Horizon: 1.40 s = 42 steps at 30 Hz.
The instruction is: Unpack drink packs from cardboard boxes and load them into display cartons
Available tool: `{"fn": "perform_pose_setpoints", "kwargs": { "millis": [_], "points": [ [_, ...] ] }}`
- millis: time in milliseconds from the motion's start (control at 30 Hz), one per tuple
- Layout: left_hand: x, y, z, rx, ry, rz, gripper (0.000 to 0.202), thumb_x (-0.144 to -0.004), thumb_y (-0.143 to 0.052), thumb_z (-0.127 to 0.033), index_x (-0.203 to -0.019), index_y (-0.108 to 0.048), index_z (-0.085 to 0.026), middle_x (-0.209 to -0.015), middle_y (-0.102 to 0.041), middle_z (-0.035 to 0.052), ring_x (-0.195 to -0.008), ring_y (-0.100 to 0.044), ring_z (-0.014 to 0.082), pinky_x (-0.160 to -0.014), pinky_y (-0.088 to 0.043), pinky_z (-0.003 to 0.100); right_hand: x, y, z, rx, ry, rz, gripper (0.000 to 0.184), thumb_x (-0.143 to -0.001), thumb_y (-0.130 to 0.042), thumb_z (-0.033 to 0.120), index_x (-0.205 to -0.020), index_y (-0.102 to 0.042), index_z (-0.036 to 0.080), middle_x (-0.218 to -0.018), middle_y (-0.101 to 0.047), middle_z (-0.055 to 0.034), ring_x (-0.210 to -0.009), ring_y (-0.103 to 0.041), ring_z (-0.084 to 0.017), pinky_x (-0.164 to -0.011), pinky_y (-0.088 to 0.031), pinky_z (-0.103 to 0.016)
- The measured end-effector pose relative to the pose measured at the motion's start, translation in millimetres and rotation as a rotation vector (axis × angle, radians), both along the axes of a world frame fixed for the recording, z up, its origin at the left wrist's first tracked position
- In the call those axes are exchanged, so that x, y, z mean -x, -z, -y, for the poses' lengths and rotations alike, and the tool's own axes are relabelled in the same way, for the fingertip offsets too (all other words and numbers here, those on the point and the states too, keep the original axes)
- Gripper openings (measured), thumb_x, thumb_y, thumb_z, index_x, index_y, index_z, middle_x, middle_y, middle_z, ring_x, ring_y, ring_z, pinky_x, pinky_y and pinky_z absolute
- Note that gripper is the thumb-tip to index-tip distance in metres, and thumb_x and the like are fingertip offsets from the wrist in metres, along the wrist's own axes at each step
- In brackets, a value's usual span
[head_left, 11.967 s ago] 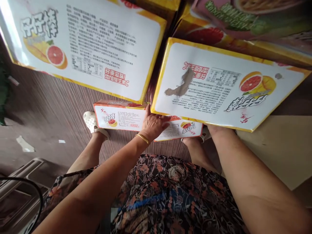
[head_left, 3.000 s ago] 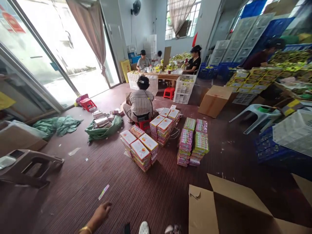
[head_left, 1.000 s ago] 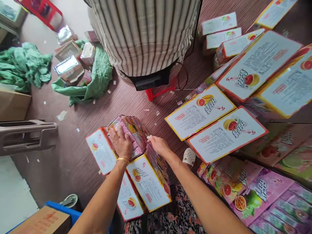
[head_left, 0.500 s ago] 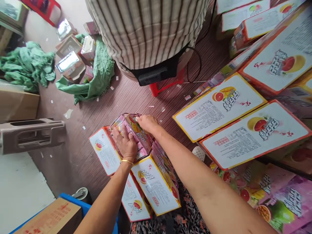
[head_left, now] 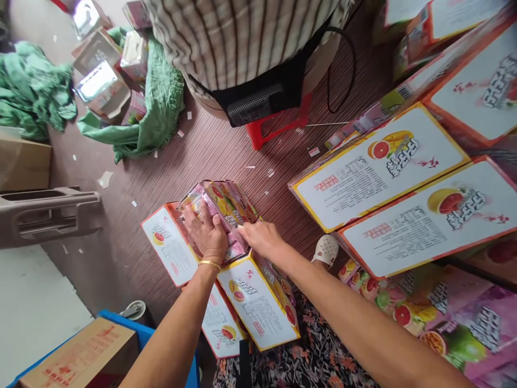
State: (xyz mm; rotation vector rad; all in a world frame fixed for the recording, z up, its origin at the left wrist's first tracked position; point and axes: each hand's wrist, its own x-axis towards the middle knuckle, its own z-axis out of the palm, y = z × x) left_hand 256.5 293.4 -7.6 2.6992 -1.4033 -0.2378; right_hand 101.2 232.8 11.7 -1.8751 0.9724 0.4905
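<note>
A stack of pink printed fruit cartons (head_left: 226,207) stands on a low pile on the floor before me. My left hand (head_left: 205,233), a gold bangle at its wrist, lies flat on the stack's left side with the fingers spread. My right hand (head_left: 260,238) presses the stack's near right edge, its fingers curled against the cartons. Beside and under the stack lie white-faced cartons with orange or yellow borders and a grapefruit picture (head_left: 258,302), one of them at the left (head_left: 169,250).
A person in a striped shirt (head_left: 242,37) sits on a red stool (head_left: 278,129) just beyond. Taller carton stacks (head_left: 383,172) fill the right. Green cloth (head_left: 133,124) with foil packs lies at the left, next to a tipped plastic stool (head_left: 44,215) and a cardboard box (head_left: 76,358).
My right hand has slid from the far top edge of the pink stack back to its near right edge. My left hand has stayed flat on the stack. The view has shifted slightly.
</note>
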Motion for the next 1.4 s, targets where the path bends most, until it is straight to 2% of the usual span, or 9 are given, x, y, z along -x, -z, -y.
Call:
{"fn": "perform_pose_setpoints", "kwargs": {
  "millis": [200, 300, 433, 633, 733, 867, 1000, 1233, 1400],
  "points": [
    [0.6, -3.0, 2.9, 0.004, -0.019, -0.026, 0.061, -0.096, -0.04, -0.036, -0.153, -0.042, -0.013, -0.166, -0.017, 0.0194, -0.156, -0.007, 0.032, -0.126, -0.005, 0.057, 57.6, 8.4, -13.2, -0.128, 0.111, -0.172, 0.053, -0.107, -0.023, 0.051, -0.118, -0.068, 0.025, -0.104, -0.075, -0.0118, -0.099, -0.071, -0.029, -0.078, -0.052, -0.036],
    [-0.2, -1.8, 3.3, 0.015, -0.016, -0.013, 0.063, -0.095, -0.04, -0.036, -0.153, -0.042, -0.011, -0.166, -0.017, 0.0209, -0.156, -0.008, 0.034, -0.125, -0.006, 0.057, 13.0, 52.6, 31.1, -0.062, 0.322, -0.112, 0.057, -0.107, -0.018, 0.045, -0.118, -0.069, 0.023, -0.107, -0.074, -0.012, -0.103, -0.07, -0.027, -0.081, -0.052, -0.034],
    [-1.2, 0.0, 2.4, 0.023, -0.009, 0.009, 0.064, -0.094, -0.037, -0.036, -0.154, -0.04, -0.012, -0.166, -0.017, 0.0194, -0.155, -0.011, 0.0328, -0.125, -0.009, 0.057, -63.3, 103.6, 63.3, -0.058, 0.223, 0.06, 0.052, -0.107, -0.025, 0.045, -0.124, -0.068, 0.022, -0.122, -0.07, -0.0135, -0.114, -0.065, -0.028, -0.09, -0.052, -0.037],
    [1.1, -1.4, 2.1, 0.022, -0.037, -0.016, 0.064, -0.093, -0.04, -0.038, -0.152, -0.043, -0.012, -0.167, -0.016, 0.0192, -0.155, -0.01, 0.0339, -0.125, -0.01, 0.059, 7.4, 78.3, -15.2, -0.134, -0.039, -0.011, 0.047, -0.107, -0.029, 0.039, -0.114, -0.071, 0.018, -0.111, -0.073, -0.0131, -0.107, -0.068, -0.029, -0.085, -0.053, -0.037],
    [1.9, -1.6, 1.6, 0.028, -0.035, -0.028, 0.064, -0.094, -0.04, -0.039, -0.153, -0.042, -0.014, -0.167, -0.015, 0.0173, -0.155, -0.01, 0.0345, -0.125, -0.009, 0.059, 43.3, 78.7, -18.1, -0.19, 0.086, -0.142, 0.05, -0.107, -0.026, 0.047, -0.116, -0.07, 0.023, -0.108, -0.074, -0.012, -0.105, -0.069, -0.028, -0.083, -0.052, -0.036],
    [0.5, -0.1, -1.7, 0.042, -0.014, -0.015, 0.064, -0.096, -0.037, -0.042, -0.154, -0.039, -0.016, -0.168, -0.015, 0.0153, -0.156, -0.008, 0.0335, -0.125, -0.008, 0.057, -17.1, 124.9, 40.5, -0.037, 0.367, -0.094, 0.06, -0.108, -0.014, 0.046, -0.12, -0.068, 0.022, -0.112, -0.072, -0.0129, -0.106, -0.069, -0.026, -0.084, -0.052, -0.033],
    [-1.3, 1.6, -5.8, 0.056, 0.016, 0.013, 0.065, -0.098, -0.032, -0.045, -0.156, -0.037, -0.015, -0.168, -0.015, 0.0157, -0.156, -0.008, 0.0313, -0.126, -0.007, 0.053, -75.7, 155.0, 51.5, -0.097, 0.195, -0.038, 0.054, -0.109, -0.022, 0.042, -0.127, -0.066, 0.017, -0.126, -0.067, -0.0153, -0.119, -0.063, -0.025, -0.095, -0.05, -0.035],
    [-4.6, 2.3, -11.2, 0.078, 0.034, -0.004, 0.066, -0.099, -0.032, -0.05, -0.155, -0.038, -0.017, -0.167, -0.017, 0.0151, -0.156, -0.009, 0.0326, -0.126, -0.008, 0.054, 21.0, 127.4, -22.2, -0.145, 0.011, -0.108, 0.044, -0.106, -0.036, 0.042, -0.111, -0.072, 0.018, -0.106, -0.074, -0.014, -0.105, -0.07, -0.029, -0.086, -0.053, -0.037],
    [-5.2, 1.0, -13.6, 0.076, 0.05, 0.01, 0.065, -0.1, -0.03, -0.049, -0.159, -0.032, -0.02, -0.168, -0.015, 0.0105, -0.156, -0.01, 0.0305, -0.127, -0.009, 0.052, -33.4, 190.6, 39.8, -0.076, 0.377, -0.171, 0.058, -0.108, -0.015, 0.041, -0.123, -0.066, 0.018, -0.116, -0.071, -0.0165, -0.11, -0.067, -0.029, -0.087, -0.052, -0.038]
  ]
}}
